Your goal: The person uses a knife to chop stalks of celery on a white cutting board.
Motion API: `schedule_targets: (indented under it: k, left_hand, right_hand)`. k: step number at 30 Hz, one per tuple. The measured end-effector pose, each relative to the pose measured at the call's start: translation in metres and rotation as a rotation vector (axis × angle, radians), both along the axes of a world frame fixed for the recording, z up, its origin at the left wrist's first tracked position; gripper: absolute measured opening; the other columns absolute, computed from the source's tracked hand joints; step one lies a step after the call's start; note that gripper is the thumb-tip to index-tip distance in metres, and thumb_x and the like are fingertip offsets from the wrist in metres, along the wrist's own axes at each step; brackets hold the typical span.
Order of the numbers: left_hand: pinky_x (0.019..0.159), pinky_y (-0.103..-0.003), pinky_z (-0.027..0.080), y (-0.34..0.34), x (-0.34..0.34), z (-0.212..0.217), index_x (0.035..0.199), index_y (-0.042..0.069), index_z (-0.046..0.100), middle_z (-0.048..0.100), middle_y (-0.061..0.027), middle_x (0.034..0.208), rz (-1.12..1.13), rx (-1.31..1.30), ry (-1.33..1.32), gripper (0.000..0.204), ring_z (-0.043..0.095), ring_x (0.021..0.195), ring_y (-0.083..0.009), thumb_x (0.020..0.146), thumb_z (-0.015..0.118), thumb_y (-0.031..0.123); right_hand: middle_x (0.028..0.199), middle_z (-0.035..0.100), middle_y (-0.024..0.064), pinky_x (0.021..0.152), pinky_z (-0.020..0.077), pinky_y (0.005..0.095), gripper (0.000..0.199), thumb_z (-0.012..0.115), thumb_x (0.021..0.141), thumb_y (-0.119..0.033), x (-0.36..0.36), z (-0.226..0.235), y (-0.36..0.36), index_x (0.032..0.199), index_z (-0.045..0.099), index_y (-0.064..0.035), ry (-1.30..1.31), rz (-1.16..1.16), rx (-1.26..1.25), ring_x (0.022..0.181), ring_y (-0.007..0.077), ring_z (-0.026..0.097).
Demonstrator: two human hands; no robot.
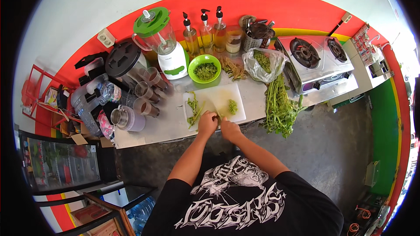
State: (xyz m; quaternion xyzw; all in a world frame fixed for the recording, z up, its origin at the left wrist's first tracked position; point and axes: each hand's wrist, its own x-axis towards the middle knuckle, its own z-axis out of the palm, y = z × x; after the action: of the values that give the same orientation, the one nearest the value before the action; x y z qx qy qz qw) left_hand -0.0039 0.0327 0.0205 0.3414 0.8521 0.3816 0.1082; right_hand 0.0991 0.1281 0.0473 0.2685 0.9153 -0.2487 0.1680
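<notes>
On the white cutting board (218, 92), my right hand (230, 130) is closed round the handle of a knife (218, 110). The blade is faint against the board and points away from me. Close beside it, my left hand (208, 123) is closed with its fingers curled at the board's near edge; what it pinches is mostly hidden. Chopped greens (232, 106) lie in a small heap right of the blade. Leafy green stems (192, 108) rest on the board's left part. Behind the board stands a green bowl (193, 77) holding more chopped greens.
Leafy stalks (280, 107) hang over the counter's front edge, below a plastic bag (262, 67). A gas stove (315, 63) stands at right. Left are a blender (168, 59), dark-filled cups (146, 107) and a steel flask (131, 120). Pump bottles (205, 35) line the wall.
</notes>
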Motion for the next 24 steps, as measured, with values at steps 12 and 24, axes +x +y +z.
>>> schedule_targets:
  k: [12,24]
  left_hand:
    - [0.076,-0.045,0.052,0.003,-0.008,-0.002,0.083,0.004,0.073,0.065,-0.0191,0.087,-0.028,-0.017,-0.003,0.010,0.065,0.085,-0.0380,0.076,0.065,0.001]
    - [0.077,-0.048,0.052,0.003,-0.006,-0.007,0.083,0.007,0.072,0.066,-0.0192,0.092,0.032,-0.143,-0.027,0.010,0.065,0.091,-0.0393,0.078,0.065,0.002]
  right_hand:
    - [0.101,0.070,0.0263,0.081,0.0580,0.0478,0.028,0.059,0.089,-0.011,-0.009,-0.002,0.010,0.111,0.048,0.0027,0.043,0.022,0.025,0.096,0.0418,0.071]
    - [0.103,0.070,0.0270,0.084,0.0575,0.0468,0.040,0.064,0.085,-0.010,-0.013,0.010,0.003,0.117,0.046,0.0070,-0.046,0.076,-0.008,0.098,0.0413,0.071]
